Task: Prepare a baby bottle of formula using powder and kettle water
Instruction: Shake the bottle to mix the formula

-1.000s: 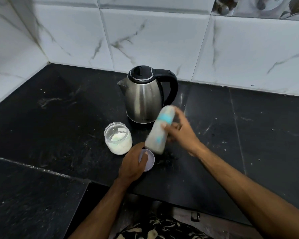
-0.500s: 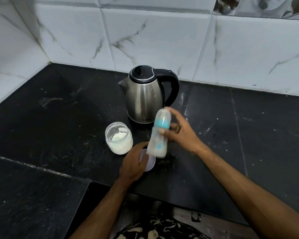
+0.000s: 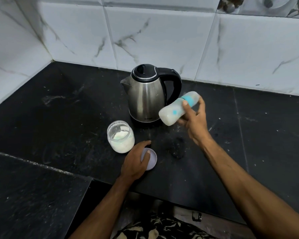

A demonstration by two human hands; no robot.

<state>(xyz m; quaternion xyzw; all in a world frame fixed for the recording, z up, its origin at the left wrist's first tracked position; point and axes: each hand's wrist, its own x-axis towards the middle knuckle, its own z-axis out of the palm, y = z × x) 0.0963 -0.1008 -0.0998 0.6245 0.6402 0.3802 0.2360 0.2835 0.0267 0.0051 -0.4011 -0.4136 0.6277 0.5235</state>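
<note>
Over the counter (image 3: 59, 118), right hand (image 3: 195, 121) grips tilted bottle (image 3: 173, 112), left hand (image 3: 135, 163) holds lid (image 3: 152, 161); print on kettle (image 3: 145, 99) illegible.

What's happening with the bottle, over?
Right hand grips baby bottle, tilted, milky inside. Left hand holds lid on counter. Powder jar open. Nothing in the way.

Right hand (image 3: 195, 119) grips bottle (image 3: 172, 112); left hand (image 3: 135, 162) holds lid (image 3: 152, 162).
</note>
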